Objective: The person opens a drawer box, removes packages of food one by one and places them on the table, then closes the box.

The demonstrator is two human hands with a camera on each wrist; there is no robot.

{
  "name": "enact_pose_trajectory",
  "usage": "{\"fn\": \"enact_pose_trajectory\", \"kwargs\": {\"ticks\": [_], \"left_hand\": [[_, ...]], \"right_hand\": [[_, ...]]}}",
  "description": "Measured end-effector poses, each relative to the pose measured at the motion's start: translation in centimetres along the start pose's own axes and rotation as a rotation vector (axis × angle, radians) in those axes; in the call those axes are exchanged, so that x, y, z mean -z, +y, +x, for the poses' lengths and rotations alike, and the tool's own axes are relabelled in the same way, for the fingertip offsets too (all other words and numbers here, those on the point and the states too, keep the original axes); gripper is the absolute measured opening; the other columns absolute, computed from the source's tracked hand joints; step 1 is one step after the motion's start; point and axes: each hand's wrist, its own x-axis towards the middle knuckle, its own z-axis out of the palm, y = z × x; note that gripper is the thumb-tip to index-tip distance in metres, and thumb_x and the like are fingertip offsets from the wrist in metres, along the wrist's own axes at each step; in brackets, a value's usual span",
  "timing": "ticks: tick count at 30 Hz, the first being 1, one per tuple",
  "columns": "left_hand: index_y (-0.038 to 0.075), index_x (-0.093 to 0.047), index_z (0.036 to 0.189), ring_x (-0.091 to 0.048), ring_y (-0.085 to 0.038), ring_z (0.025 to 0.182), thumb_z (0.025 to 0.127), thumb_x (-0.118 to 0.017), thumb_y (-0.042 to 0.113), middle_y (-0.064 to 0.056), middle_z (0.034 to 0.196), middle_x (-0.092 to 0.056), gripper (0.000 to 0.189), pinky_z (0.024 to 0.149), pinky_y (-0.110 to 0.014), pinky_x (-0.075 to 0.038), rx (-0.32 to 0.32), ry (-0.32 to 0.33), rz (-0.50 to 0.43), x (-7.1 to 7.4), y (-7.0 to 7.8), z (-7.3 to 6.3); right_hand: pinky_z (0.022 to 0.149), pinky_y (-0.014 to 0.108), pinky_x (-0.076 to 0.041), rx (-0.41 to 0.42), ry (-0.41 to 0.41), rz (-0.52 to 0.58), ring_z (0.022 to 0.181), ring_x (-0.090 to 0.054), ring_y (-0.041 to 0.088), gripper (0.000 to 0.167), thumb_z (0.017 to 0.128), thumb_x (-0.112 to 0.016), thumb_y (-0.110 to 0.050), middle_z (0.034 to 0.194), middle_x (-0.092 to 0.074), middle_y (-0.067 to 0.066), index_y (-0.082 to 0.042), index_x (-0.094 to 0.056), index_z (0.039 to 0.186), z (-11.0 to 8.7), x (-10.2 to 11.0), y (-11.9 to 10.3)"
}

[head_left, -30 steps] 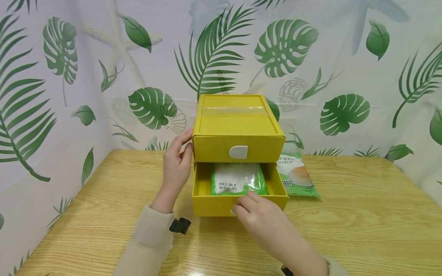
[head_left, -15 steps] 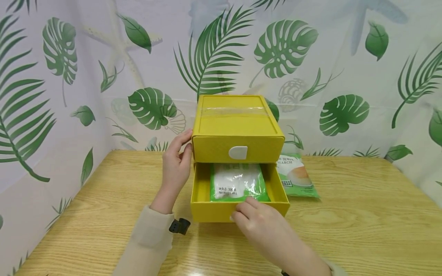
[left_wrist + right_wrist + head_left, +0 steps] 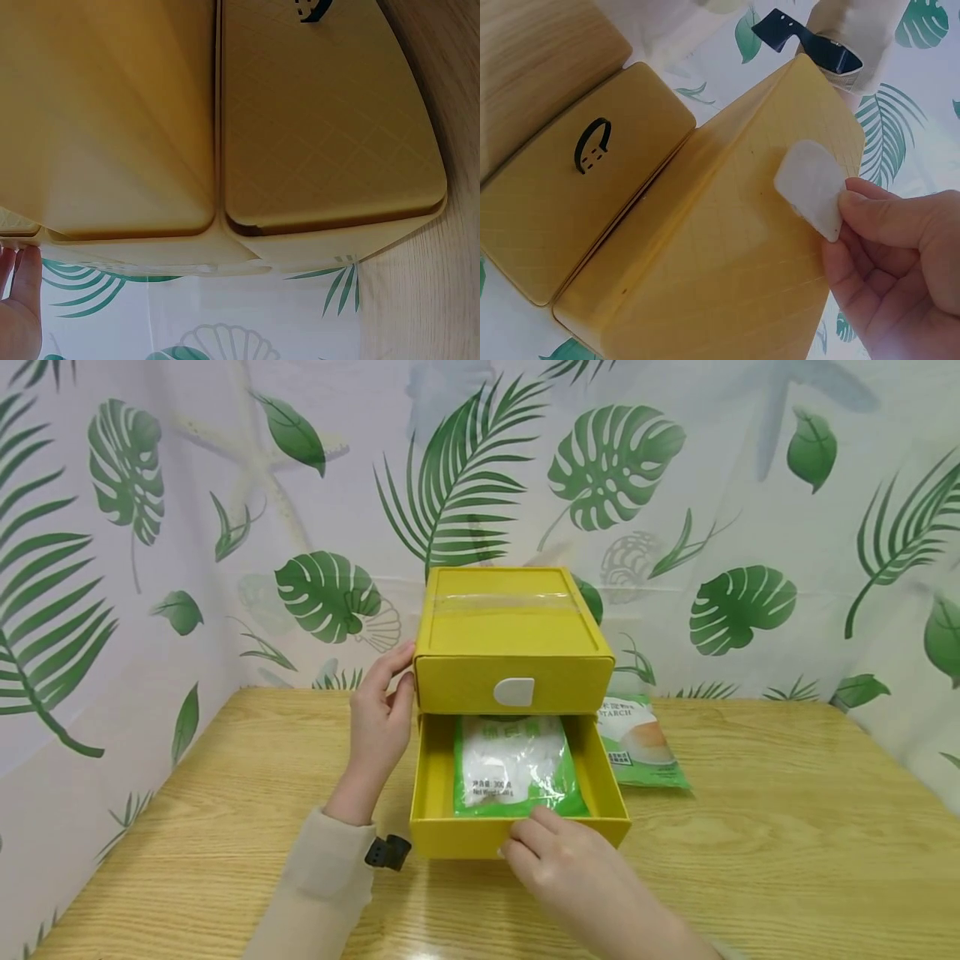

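Observation:
A yellow drawer cabinet (image 3: 517, 635) stands on the table, its upper drawer closed with a white tab on the front. Below it, a yellow drawer (image 3: 450, 839) is pulled well out. A green and white packet (image 3: 498, 768) lies flat inside, its back end under the upper drawer. My right hand (image 3: 573, 868) is at this drawer's front; in the right wrist view its thumb and fingers pinch the white tab handle (image 3: 810, 184). My left hand (image 3: 378, 718) rests against the cabinet's left side near the upper drawer, fingers fairly straight.
Another green and white starch packet (image 3: 641, 743) lies on the wooden table (image 3: 772, 827), right of the cabinet. A lower drawer front with a black loop handle (image 3: 604, 142) shows in the right wrist view. Behind hangs a leaf-print cloth (image 3: 480, 468).
The drawer has slid out toward me with my right hand at its tab, and more of the packet inside shows. My left hand has stayed at the cabinet's side.

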Motion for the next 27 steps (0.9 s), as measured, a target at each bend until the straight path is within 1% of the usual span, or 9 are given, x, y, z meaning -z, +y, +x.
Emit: {"fn": "enact_pose_trajectory", "kwargs": {"ticks": [2,3,4,7,10,17,22,25,27], "left_hand": [[0.001,-0.056,0.116,-0.049,-0.017,0.108,0.090,-0.047,0.001,-0.007,0.121,-0.053,0.028,0.076,-0.029,-0.050,0.005,-0.003,0.004,-0.01,0.04,-0.01],[0.001,-0.056,0.116,-0.049,-0.017,0.108,0.090,-0.047,0.000,-0.008,0.121,-0.052,0.028,0.076,-0.030,-0.050,0.009,-0.005,0.008,-0.01,0.03,0.00],[-0.002,-0.055,0.115,-0.050,-0.018,0.107,0.089,-0.046,-0.004,-0.009,0.120,-0.053,0.028,0.076,-0.030,-0.051,0.026,-0.010,0.043,0.07,0.73,0.08],[-0.004,-0.055,0.115,-0.050,-0.019,0.108,0.087,-0.046,-0.007,-0.012,0.120,-0.053,0.029,0.075,-0.030,-0.051,0.042,-0.012,0.052,0.06,0.79,0.12],[-0.004,-0.055,0.115,-0.050,-0.019,0.107,0.088,-0.046,-0.007,-0.012,0.120,-0.053,0.029,0.076,-0.029,-0.050,0.051,-0.013,0.053,0.06,0.86,0.14],[-0.004,-0.055,0.114,-0.050,-0.018,0.107,0.087,-0.046,-0.008,-0.012,0.119,-0.053,0.028,0.075,-0.027,-0.050,0.048,-0.012,0.060,0.07,0.69,0.13],[-0.004,-0.055,0.114,-0.050,-0.018,0.107,0.087,-0.046,-0.008,-0.012,0.119,-0.053,0.029,0.075,-0.028,-0.051,0.042,-0.008,0.055,0.06,0.71,0.14],[-0.004,-0.056,0.114,-0.050,-0.019,0.107,0.087,-0.046,-0.008,-0.013,0.118,-0.054,0.029,0.075,-0.030,-0.051,0.042,-0.006,0.052,0.05,0.72,0.16],[-0.004,-0.056,0.114,-0.050,-0.019,0.107,0.087,-0.046,-0.008,-0.012,0.118,-0.054,0.029,0.075,-0.030,-0.051,0.043,-0.005,0.052,0.05,0.74,0.16]], "right_hand": [[0.065,0.020,-0.048,0.005,-0.014,-0.008,0.073,-0.051,0.016,0.016,0.065,-0.067,0.006,0.079,-0.058,0.004,-0.002,-0.064,0.079,-0.01,0.10,-0.12],[0.066,0.020,-0.048,0.005,-0.018,-0.008,0.073,-0.051,0.016,0.016,0.065,-0.067,0.005,0.080,-0.058,0.004,-0.002,-0.064,0.080,0.01,0.13,-0.17],[0.067,0.021,-0.048,0.005,-0.019,-0.011,0.073,-0.051,0.016,0.015,0.066,-0.067,0.005,0.080,-0.058,0.004,-0.002,-0.064,0.080,0.03,0.15,-0.20],[0.067,0.022,-0.048,0.003,-0.024,-0.015,0.073,-0.051,0.017,0.014,0.067,-0.065,0.004,0.080,-0.058,0.004,-0.002,-0.064,0.080,0.03,0.21,-0.30],[0.067,0.022,-0.048,0.006,-0.016,-0.017,0.072,-0.051,0.017,0.012,0.068,-0.062,0.003,0.079,-0.058,0.004,-0.002,-0.064,0.079,0.03,0.23,-0.34],[0.065,0.021,-0.047,0.017,-0.023,-0.014,0.072,-0.050,0.016,0.012,0.068,-0.063,0.003,0.079,-0.058,0.004,-0.003,-0.064,0.079,0.01,0.33,-0.39],[0.064,0.021,-0.047,0.026,-0.017,-0.022,0.071,-0.050,0.016,0.012,0.071,-0.055,0.002,0.079,-0.058,0.004,-0.003,-0.063,0.078,0.02,0.27,-0.49],[0.064,0.021,-0.047,0.024,-0.022,-0.029,0.071,-0.050,0.016,0.013,0.071,-0.054,0.002,0.079,-0.058,0.003,-0.003,-0.063,0.078,0.02,0.33,-0.54],[0.064,0.021,-0.047,0.022,-0.028,-0.026,0.071,-0.050,0.016,0.012,0.070,-0.057,0.003,0.079,-0.059,0.003,-0.004,-0.063,0.078,0.03,0.42,-0.57]]}}
